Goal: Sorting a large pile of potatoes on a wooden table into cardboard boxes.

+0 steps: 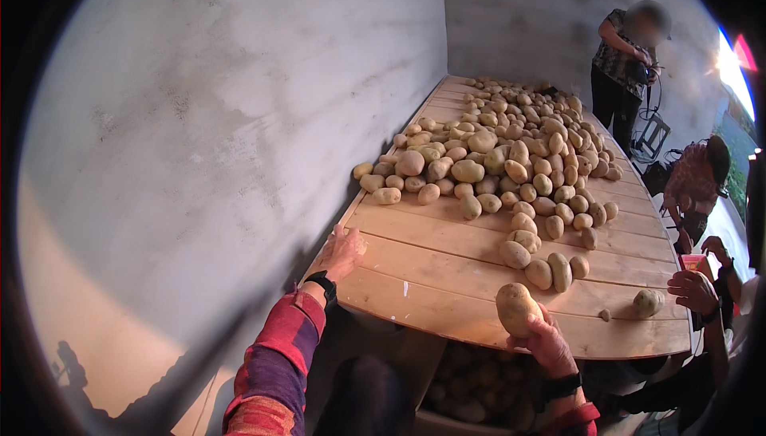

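Observation:
My right hand [541, 337] grips a large, pale tan potato [516, 309] just above the front edge of the slatted wooden table [443, 298]. At the table's left edge, close to the wall, my left hand [342, 253] curls around a potato [361, 245], mostly covered by the fingers. A big pile of potatoes [497, 158] spreads over the far part of the tabletop. A short trail of loose ones, including an oblong potato [559, 272], runs from the pile towards me. To the right lie a greenish potato [648, 303] and a tiny potato [605, 315].
Under the front edge, a container [440, 418] of potatoes sits in shadow. A grey wall [239, 107] borders the table's left side. Another person's hands [694, 292] are at the right edge beside a pink box [694, 262]. Two more people are farther back, one standing [622, 65].

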`<state>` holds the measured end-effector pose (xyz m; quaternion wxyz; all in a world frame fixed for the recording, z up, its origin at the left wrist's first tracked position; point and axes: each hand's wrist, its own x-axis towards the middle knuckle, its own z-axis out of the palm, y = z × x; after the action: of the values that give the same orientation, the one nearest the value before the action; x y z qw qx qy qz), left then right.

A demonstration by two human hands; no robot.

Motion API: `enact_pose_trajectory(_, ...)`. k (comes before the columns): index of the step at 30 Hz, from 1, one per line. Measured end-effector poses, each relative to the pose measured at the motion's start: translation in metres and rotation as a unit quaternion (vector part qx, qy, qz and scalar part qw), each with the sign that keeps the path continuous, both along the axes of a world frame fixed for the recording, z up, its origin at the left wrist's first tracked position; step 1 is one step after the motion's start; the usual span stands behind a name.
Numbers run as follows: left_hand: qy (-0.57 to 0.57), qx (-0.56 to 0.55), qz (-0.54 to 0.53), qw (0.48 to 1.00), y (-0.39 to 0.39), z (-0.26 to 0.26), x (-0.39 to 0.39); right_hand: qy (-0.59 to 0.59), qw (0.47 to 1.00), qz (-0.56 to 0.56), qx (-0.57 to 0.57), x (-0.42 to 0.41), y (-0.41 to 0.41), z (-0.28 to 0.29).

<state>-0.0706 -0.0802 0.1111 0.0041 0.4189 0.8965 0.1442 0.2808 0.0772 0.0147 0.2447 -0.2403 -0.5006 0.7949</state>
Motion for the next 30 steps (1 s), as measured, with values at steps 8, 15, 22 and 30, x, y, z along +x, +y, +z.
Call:
enact_pose_trajectory(8, -0.08, 0.043, -0.201, 0.975, 0.061, -0.025, -0.008, 0.046, 0.975, -0.215, -0.03, 0.003, 0.033, -0.007)
enact_pose_trajectory(15, -0.264, 0.096, -0.194, 0.94, 0.116, -0.028, 0.023, 0.045, 0.986, -0.163, 0.008, 0.008, 0.042, -0.007)
enact_pose_trajectory(22, -0.331, 0.14, -0.119, 0.926, 0.146, -0.067, 0.047, 0.033, 0.98, -0.198, -0.007, 0.016, 0.052, -0.001)
enact_pose_trajectory(30, 0.062, 0.142, -0.258, 0.954, 0.152, -0.048, 0.091, -0.028, 0.977, -0.207, -0.043, 0.016, 0.054, 0.008)
